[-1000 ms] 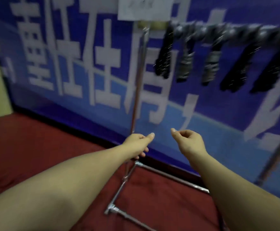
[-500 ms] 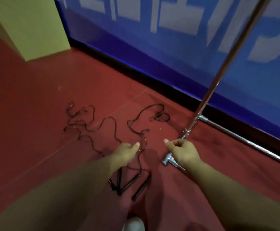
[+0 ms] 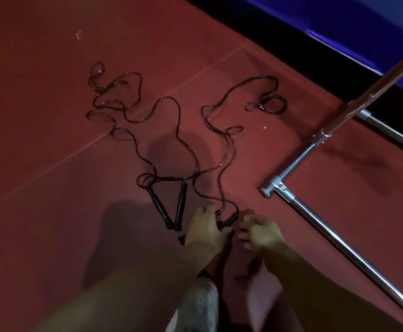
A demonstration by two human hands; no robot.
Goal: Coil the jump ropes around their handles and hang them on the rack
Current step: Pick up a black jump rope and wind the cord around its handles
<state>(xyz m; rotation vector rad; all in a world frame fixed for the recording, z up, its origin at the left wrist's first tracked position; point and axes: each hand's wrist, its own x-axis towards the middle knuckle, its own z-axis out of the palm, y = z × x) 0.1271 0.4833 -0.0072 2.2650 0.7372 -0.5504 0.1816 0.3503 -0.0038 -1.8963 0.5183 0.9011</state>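
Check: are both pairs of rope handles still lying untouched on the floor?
No. One handle pair lies free on the red floor, but the left hand is already on the other handles.

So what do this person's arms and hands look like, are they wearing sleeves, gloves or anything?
Both forearms are bare, with no sleeve in view. The left hand and right hand wear no gloves, and no ring, watch or band shows on either, though the picture is blurred. The only clothing in view is a whitish shoe between the arms.
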